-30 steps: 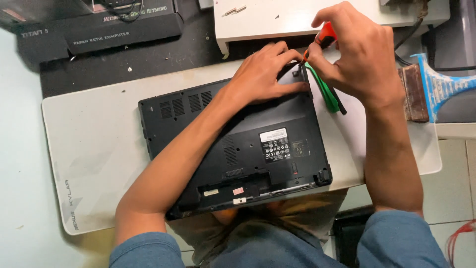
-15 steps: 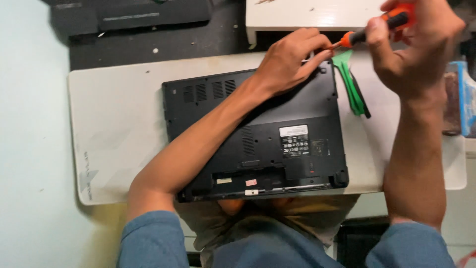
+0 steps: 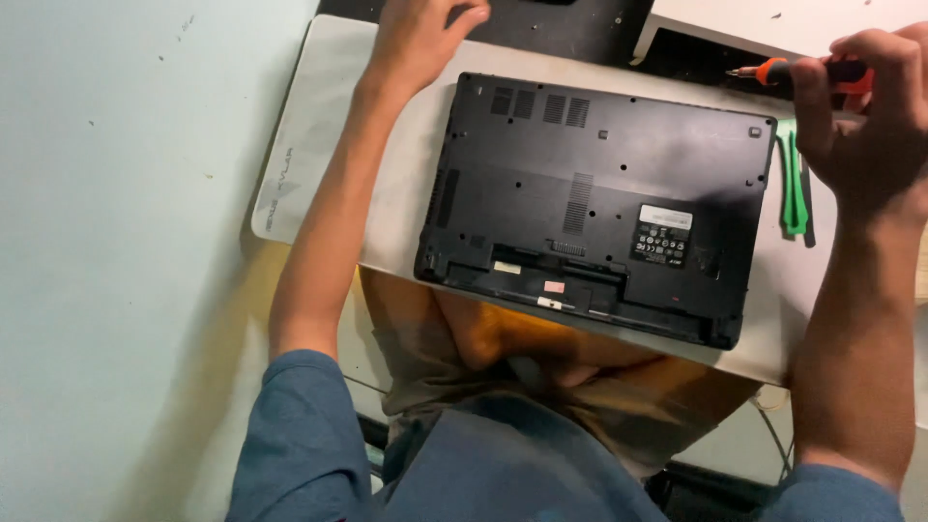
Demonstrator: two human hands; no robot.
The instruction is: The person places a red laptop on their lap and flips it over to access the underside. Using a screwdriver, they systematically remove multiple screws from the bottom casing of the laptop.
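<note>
Gripping an orange-and-black screwdriver (image 3: 788,72), tip pointing left, the right hand (image 3: 865,121) hovers beyond the upturned black laptop (image 3: 599,203)'s far-right corner; left hand (image 3: 420,39) spread, empty.

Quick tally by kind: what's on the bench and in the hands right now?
Laptop: 1
Screwdriver: 1, in right hand
Green pry tools: 2
Mat: 1
Total: 5
Left hand holds nothing visible.

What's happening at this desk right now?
A person sits over a black laptop lying bottom-up on a white mat. The right hand grips an orange-and-black screwdriver just beyond the laptop's far right corner. The left hand reaches past the far left corner, off the laptop. Green pry tools lie beside it.
</note>
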